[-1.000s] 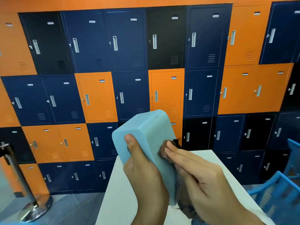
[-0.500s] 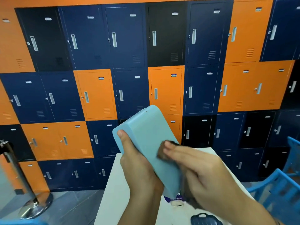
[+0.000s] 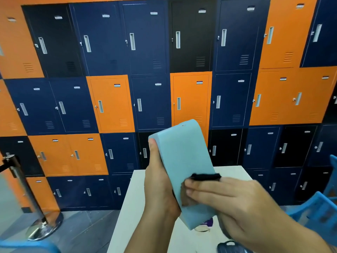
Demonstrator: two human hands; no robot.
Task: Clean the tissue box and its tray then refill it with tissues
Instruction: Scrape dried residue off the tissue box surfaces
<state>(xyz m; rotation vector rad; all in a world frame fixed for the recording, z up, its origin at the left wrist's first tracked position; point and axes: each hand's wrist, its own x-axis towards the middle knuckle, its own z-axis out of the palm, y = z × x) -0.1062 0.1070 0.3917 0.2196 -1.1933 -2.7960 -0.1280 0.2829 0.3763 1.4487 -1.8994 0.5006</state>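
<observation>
Tissue box (image 3: 182, 157), pale blue and tilted with its top end leaning away toward twelve o'clock, sits up off the table between our two hands. Our left hand (image 3: 160, 190) grips it from the nine o'clock side, thumb laid up along its near edge and the other fingers curled out of sight behind it. Our right hand (image 3: 233, 201) comes in from three o'clock with its fingers stretched flat, pressing a dark cloth (image 3: 205, 177) against the box's broad face; we cannot see that thumb. Below the box's lower end lies a small purple-labelled item (image 3: 207, 222) on the white table (image 3: 127, 216), and at five o'clock, by the bottom edge, a dark rounded object (image 3: 228, 247) we cannot make out. A blue chair (image 3: 317, 210) stands at four o'clock, a chrome barrier post (image 3: 23, 189) at eight o'clock, and a wall of navy, black and orange lockers (image 3: 109, 103) fills everything from nine round to three.
</observation>
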